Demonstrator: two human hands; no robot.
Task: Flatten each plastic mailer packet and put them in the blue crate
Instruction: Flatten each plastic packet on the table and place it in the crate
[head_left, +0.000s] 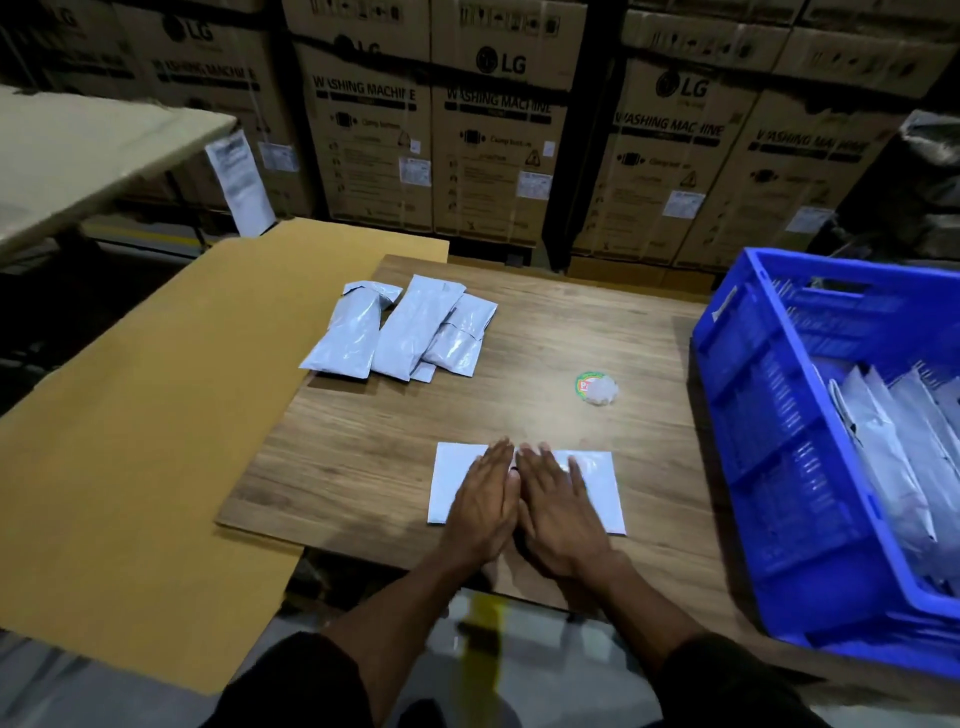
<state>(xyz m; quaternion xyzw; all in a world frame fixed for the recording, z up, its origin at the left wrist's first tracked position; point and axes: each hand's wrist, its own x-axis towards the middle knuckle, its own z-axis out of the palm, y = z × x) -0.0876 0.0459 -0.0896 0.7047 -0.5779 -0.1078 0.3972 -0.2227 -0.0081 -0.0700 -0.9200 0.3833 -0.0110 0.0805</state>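
Grey plastic mailer (457, 488) is lying flat near the front edge of the wooden desk (545, 332), and both hands are on top of it side by side, left hand (485, 499) and right hand (558, 506), palms down. No real grip here at all: fingers on both are straight and spread, just pressing, nothing pinched or curled around. Looks to me like the smoothing step on this one, with the crate drop not yet done. The blue crate (753, 415) sits on the right end of the desk and already has several mailers standing or leaning in it. A pile (400, 330) of maybe three or four puffy, folded mailers waits further back on the left, well apart from the hands. What could go wrong, I reckon: the plastic is slick on that smooth wood, so a forward push with flat palms could slide the whole thing instead of squeezing air out, or bunch it into a crease. It's also close to the near edge, so a drag toward the body could tip it off. There's a small round green sticker with a bit of crumpled clear plastic (596, 387) between the mailer and the crate, which a sweep rightward might catch.
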